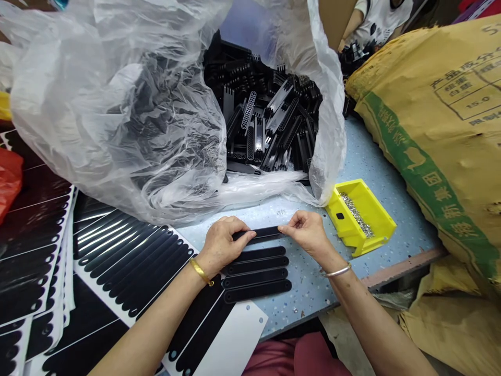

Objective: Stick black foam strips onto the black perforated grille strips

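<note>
Between my two hands is a slim black plastic strip (266,234), held level just above the blue speckled table (309,271). My left hand (225,241) pinches its left end between thumb and fingers. At the other end, the thumb and fingertips of my right hand (307,232) close on it. Several similar black strips (256,277) with rounded ends lie side by side in a stack of rows just below. Sheets of black adhesive strips (136,256) on white backing spread under and beside my left forearm; one backing sheet (230,339) is partly bare.
A large clear plastic bag (172,151) gapes open behind my hands, full of black plastic parts (266,115). To the right stand a yellow bin (376,222) with small metal pieces and a big brown sack (438,120). Another person (378,23) sits at the far back.
</note>
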Demonstrator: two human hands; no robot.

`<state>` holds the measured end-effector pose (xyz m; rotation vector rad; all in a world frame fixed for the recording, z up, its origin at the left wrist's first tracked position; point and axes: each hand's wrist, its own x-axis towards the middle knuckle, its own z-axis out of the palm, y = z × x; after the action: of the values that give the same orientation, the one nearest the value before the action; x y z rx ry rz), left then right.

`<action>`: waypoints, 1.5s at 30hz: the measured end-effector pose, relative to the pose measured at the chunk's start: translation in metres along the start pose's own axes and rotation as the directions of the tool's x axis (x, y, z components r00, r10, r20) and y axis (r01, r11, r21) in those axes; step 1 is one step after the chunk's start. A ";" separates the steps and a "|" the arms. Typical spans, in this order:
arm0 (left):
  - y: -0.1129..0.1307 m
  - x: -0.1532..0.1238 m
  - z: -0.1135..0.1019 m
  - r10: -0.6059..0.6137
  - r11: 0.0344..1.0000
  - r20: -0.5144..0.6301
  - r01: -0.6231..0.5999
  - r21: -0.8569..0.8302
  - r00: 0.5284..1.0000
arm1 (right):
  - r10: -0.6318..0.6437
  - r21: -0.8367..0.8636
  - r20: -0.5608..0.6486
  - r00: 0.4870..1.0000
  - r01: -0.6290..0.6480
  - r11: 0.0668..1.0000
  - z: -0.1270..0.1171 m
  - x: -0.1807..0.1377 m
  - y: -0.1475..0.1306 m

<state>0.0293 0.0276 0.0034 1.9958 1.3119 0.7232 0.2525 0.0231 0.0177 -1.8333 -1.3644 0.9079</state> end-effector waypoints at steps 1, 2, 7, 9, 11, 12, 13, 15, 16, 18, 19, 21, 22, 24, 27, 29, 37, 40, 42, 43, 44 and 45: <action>0.000 0.000 0.000 0.000 1.000 0.000 0.000 0.001 1.000 | 0.032 0.049 0.019 0.999 -0.033 0.998 0.000 -0.001 0.001; 0.000 0.000 0.000 0.000 1.000 -0.001 0.000 0.004 1.000 | 0.071 0.106 0.063 0.996 -0.077 0.991 0.001 -0.001 0.003; 0.001 0.001 0.001 -0.006 1.000 0.010 0.006 0.025 1.000 | 0.169 0.338 0.270 0.948 -0.257 0.905 -0.003 -0.006 0.003; 0.001 0.000 -0.001 -0.014 0.999 0.024 0.013 0.041 1.000 | 0.183 0.374 0.255 0.950 -0.271 0.887 -0.006 -0.006 0.002; 0.002 -0.001 -0.003 -0.023 0.997 0.038 0.020 0.069 0.999 | 0.161 0.349 0.247 0.956 -0.243 0.905 -0.008 -0.007 0.001; 0.003 -0.001 -0.004 -0.030 0.996 0.045 0.026 0.091 0.999 | 0.143 0.321 0.248 0.958 -0.220 0.921 -0.007 -0.007 0.000; 0.005 -0.001 -0.005 -0.040 0.992 0.052 0.033 0.121 0.998 | 0.126 0.295 0.254 0.959 -0.200 0.934 -0.005 -0.007 0.000; 0.012 0.002 -0.005 -0.052 0.976 0.058 0.038 0.213 0.997 | 0.107 0.266 0.266 0.958 -0.180 0.947 -0.001 -0.008 -0.001; 0.017 0.005 -0.004 -0.046 0.962 0.060 0.028 0.273 0.997 | 0.104 0.264 0.265 0.959 -0.176 0.948 0.002 -0.008 -0.001; 0.030 0.014 0.001 -0.005 0.919 0.087 -0.030 0.394 0.996 | 0.093 0.266 0.254 0.963 -0.162 0.950 0.005 -0.009 0.000; 0.037 0.020 0.004 0.016 0.895 0.119 -0.067 0.441 0.993 | 0.089 0.265 0.246 0.965 -0.155 0.952 0.006 -0.009 0.000; 0.046 0.031 0.012 0.008 0.872 0.204 -0.107 0.478 0.979 | 0.085 0.268 0.228 0.970 -0.146 0.952 0.007 -0.009 0.002; 0.048 0.036 0.015 -0.026 0.877 0.238 -0.091 0.471 0.971 | 0.085 0.274 0.223 0.971 -0.146 0.950 0.007 -0.009 0.004; 0.048 0.041 0.017 -0.096 0.897 0.263 -0.031 0.442 0.960 | 0.086 0.298 0.240 0.967 -0.158 0.941 0.008 -0.009 0.007; 0.039 0.039 0.013 -0.130 0.906 0.242 0.017 0.423 0.962 | 0.095 0.333 0.290 0.952 -0.193 0.923 0.008 -0.009 0.011; 0.034 0.034 0.009 -0.121 0.899 0.229 0.009 0.439 0.966 | 0.101 0.348 0.301 0.948 -0.208 0.914 0.006 -0.009 0.011; 0.033 0.030 0.005 -0.049 0.888 0.231 -0.064 0.456 0.972 | -0.228 0.108 0.320 0.920 0.204 0.973 -0.002 -0.009 0.005; 0.035 0.024 0.001 -0.016 0.896 0.195 -0.073 0.439 0.981 | -0.207 0.026 0.349 0.914 0.211 0.977 0.005 -0.008 0.009; 0.038 0.014 -0.001 0.046 0.883 0.190 -0.129 0.451 0.981 | -0.222 0.012 0.340 0.914 0.232 0.973 0.008 -0.008 0.012; 0.040 0.008 -0.001 0.094 0.869 0.210 -0.183 0.459 0.973 | -0.236 0.010 0.341 0.910 0.247 0.969 0.008 -0.008 0.012; 0.042 0.002 -0.001 0.141 0.852 0.241 -0.242 0.465 0.960 | -0.249 0.004 0.341 0.907 0.263 0.965 0.008 -0.008 0.012; 0.043 -0.005 0.000 0.177 0.833 0.275 -0.292 0.469 0.945 | -0.260 -0.007 0.342 0.903 0.279 0.960 0.008 -0.008 0.012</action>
<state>0.0526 0.0104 0.0356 2.6102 1.2152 0.2517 0.2502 0.0136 0.0044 -1.5193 -1.8212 1.0774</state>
